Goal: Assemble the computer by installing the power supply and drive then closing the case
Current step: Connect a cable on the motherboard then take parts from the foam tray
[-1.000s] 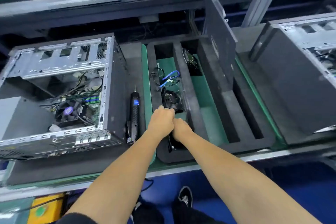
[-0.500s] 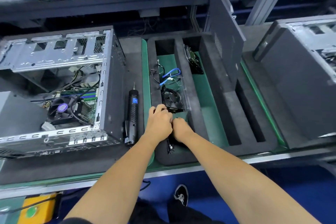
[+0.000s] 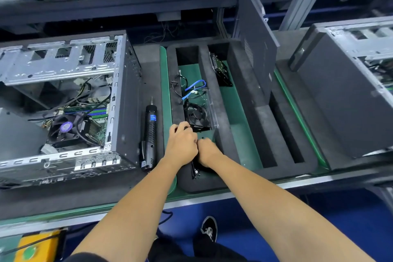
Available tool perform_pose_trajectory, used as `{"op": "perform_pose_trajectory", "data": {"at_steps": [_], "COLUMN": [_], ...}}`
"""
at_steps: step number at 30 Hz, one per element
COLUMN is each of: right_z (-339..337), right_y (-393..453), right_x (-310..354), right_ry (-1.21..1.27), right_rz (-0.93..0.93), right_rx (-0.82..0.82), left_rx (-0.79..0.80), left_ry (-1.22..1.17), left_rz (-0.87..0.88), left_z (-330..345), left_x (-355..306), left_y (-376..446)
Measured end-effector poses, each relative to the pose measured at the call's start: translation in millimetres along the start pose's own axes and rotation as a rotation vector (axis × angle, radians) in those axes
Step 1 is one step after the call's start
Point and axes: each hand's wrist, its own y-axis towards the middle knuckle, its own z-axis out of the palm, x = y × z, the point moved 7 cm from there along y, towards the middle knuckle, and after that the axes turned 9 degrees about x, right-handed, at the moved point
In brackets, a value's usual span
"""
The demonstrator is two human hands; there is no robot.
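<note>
A long workbench [image 3: 131, 200] with a green mat and pale metal front edge crosses the frame, grey aluminium framing [image 3: 297, 2] rises at the upper right, blue floor [image 3: 244, 215] shows below, and a yellow box [image 3: 40, 244] sits lower left.

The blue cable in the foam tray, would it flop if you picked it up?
Probably yes. The thin blue flat cable already lies in loose curves in the black foam tray, so it looks floppy and light. It crosses a black wire, so that might snag and drag along.
</note>
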Motion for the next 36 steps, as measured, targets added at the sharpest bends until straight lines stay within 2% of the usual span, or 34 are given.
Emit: {"op": "perform_pose_trajectory", "data": {"at_steps": [5, 8, 15, 23, 30, 36], "right_z": [-19.9, -37.7, -67.9, -74.0, -76.8, -76.2], "right_y": [-8.6, -15.2, -31.7, -34.1, -34.0, -39.0], "right_x": [2.1, -2.4, -13.2, -6.7, 0.1, 7.7], "right_ry": [0.161, 0.313, 0.971, 1.067, 1.149, 1.138], "right_rz": [0.028, 0.019, -0.063, -0.11, -0.076, -0.137], "right_rx": [-0.09, -0.153, -0.225, -0.17, -0.144, -0.106], "left_rx": [-0.02, -0.042, -0.073, -0.12, -0.17, -0.181], "left_ry": [-0.057, -0.204, -0.636, -0.796, -0.86, -0.859], "left_rz": [0.011, 0.019, -0.004, -0.069, -0.148, -0.176], "left_z": [-3.0, -7.0, -33.2, -47.6, -48.9, -45.8], "left_x": [0.6, 4.3, 12.8, 25.0, 33.0, 39.2], "left_y": [-1.6, -2.2, -3.4, -12.0, -15.2, -15.1]}}
